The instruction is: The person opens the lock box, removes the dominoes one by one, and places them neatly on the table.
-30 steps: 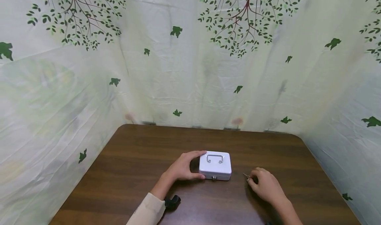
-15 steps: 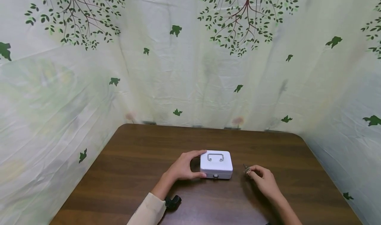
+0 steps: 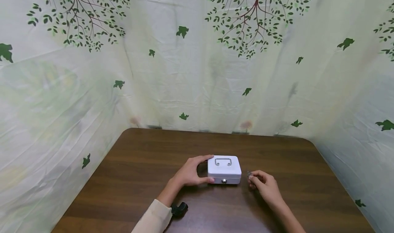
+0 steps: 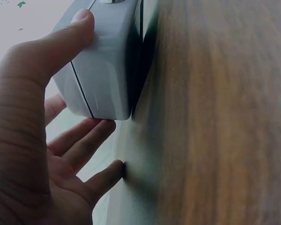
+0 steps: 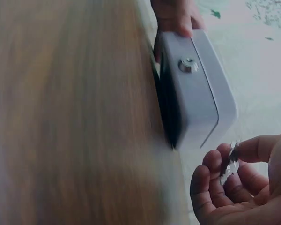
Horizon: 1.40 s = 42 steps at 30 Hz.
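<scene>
In the head view, a small white cash box (image 3: 224, 171) with a folding metal handle on its lid sits mid-table, lid closed. Its round silver lock (image 5: 188, 65) faces the person. My left hand (image 3: 191, 173) grips the box's left end, thumb on the front face and fingers at the back and side. In the wrist views, a dark wedge shows beneath the box's front edge. Just right of the box, my right hand (image 3: 267, 188) pinches small metal keys (image 5: 231, 166) between thumb and fingers. The fingers partly hide the keys.
The brown wooden table (image 3: 147, 147) has rounded far corners. Behind it and at both sides hangs a pale curtain (image 3: 197, 68) printed with branches and leaves. A black wrist device (image 3: 179, 209) sits below the left hand by the light sleeve (image 3: 152, 219).
My right hand has moved left toward the box with the keys, and its fingers have shifted on them. The box has slid slightly right in my left hand's grip, its front showing more.
</scene>
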Tool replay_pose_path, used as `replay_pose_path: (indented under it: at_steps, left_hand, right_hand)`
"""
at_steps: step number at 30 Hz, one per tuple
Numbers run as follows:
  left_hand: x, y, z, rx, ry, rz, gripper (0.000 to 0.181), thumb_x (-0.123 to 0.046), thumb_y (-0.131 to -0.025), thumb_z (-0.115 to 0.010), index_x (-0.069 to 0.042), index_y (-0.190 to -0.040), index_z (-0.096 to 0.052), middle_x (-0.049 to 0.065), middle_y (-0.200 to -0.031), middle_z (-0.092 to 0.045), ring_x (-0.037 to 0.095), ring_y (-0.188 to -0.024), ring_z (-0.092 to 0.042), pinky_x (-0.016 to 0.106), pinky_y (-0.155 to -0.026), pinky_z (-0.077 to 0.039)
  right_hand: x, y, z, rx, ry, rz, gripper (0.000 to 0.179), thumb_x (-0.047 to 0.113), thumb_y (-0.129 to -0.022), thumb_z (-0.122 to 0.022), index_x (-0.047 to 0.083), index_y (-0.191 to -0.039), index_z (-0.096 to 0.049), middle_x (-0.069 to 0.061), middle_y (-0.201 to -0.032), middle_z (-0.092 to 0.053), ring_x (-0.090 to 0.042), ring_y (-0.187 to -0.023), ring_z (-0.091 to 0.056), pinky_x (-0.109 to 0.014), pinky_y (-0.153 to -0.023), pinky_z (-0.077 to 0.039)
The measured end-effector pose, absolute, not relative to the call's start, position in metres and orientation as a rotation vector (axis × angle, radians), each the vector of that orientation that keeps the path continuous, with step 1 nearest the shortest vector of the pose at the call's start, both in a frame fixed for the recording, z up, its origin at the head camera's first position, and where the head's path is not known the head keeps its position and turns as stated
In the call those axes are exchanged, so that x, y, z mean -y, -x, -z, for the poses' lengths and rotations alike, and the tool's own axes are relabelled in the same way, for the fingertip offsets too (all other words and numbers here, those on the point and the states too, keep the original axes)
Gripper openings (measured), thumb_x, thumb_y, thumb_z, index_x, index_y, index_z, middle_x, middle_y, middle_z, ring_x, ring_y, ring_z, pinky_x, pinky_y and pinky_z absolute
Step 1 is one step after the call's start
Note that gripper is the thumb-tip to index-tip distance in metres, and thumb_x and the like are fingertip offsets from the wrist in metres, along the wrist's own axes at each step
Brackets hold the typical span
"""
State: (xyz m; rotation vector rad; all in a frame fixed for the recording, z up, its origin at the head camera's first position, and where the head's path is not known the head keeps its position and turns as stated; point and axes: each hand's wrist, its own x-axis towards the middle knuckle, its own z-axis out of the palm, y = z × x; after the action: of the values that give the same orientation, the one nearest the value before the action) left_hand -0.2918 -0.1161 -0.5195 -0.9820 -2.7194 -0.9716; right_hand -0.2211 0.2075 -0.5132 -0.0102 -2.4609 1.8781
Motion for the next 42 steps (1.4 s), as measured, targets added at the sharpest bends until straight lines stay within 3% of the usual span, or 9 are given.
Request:
replay_pose_path:
  at_steps: [8,15,24,31,36,42]
  left_hand:
    - [0.115,0.291,0.519,2.721,0.985,0.976,0.09,-0.065,-0.077,-0.08,-0.032,-0.154,-0.048,-0.008,-0.151,-0.057,0.016,-0.136,-0.056,0.046,-0.111,-0.048]
    - [0.115,0.29,0.518,2.712,0.989,0.974,0.088,-0.064,-0.078,-0.08,-0.032,-0.154,-0.048,-0.006,-0.15,-0.058,0.016,-0.135,-0.057,0.046,-0.111,-0.049]
    - [0.115,0.289,0.518,2.706,0.993,0.964,0.089,-0.063,-0.08,-0.078,-0.025,-0.155,-0.049,-0.003,-0.149,-0.059,0.018,-0.133,-0.059,0.045,-0.11,-0.05]
    - [0.116,0.288,0.518,2.738,0.949,0.994,0.087,-0.063,-0.079,-0.079,-0.035,-0.155,-0.046,-0.004,-0.151,-0.057,0.018,-0.135,-0.057,0.046,-0.112,-0.048]
    - [0.115,0.287,0.518,2.758,0.935,0.986,0.087,-0.063,-0.081,-0.077,-0.036,-0.156,-0.044,-0.004,-0.152,-0.056,0.018,-0.136,-0.056,0.046,-0.112,-0.047]
    - [0.115,0.287,0.516,2.752,0.916,1.009,0.088,-0.064,-0.083,-0.075,-0.026,-0.157,-0.045,-0.001,-0.153,-0.056,0.021,-0.136,-0.056,0.048,-0.112,-0.047]
  right_hand:
    - [-0.199,0.216,0.51,2.435,-0.033,-1.817,0.019,0.014,-0.099,-0.069,-0.005,-0.103,-0.072,-0.012,-0.083,-0.072,-0.011,-0.071,-0.067,-0.025,-0.067,-0.058]
    - [-0.193,0.213,0.507,2.48,-0.059,-1.554,0.013,0.019,-0.096,-0.074,0.007,-0.09,-0.076,-0.002,-0.075,-0.073,-0.009,-0.065,-0.069,-0.023,-0.059,-0.054]
    - [-0.18,0.209,0.503,2.481,-0.11,-1.446,0.015,0.015,-0.092,-0.077,0.016,-0.078,-0.072,0.003,-0.066,-0.07,-0.006,-0.054,-0.061,-0.023,-0.051,-0.05]
    - [-0.172,0.208,0.503,2.448,-0.23,-1.371,0.018,0.011,-0.09,-0.077,0.021,-0.075,-0.072,0.01,-0.061,-0.064,-0.003,-0.052,-0.057,-0.023,-0.051,-0.048]
    - [-0.168,0.207,0.503,2.445,-0.264,-1.34,0.021,0.009,-0.087,-0.079,0.025,-0.075,-0.072,0.015,-0.06,-0.063,-0.002,-0.051,-0.055,-0.023,-0.051,-0.047]
    - [-0.164,0.207,0.501,2.446,-0.263,-1.336,0.022,0.009,-0.086,-0.079,0.025,-0.073,-0.07,0.015,-0.061,-0.063,-0.002,-0.052,-0.054,-0.023,-0.052,-0.048]
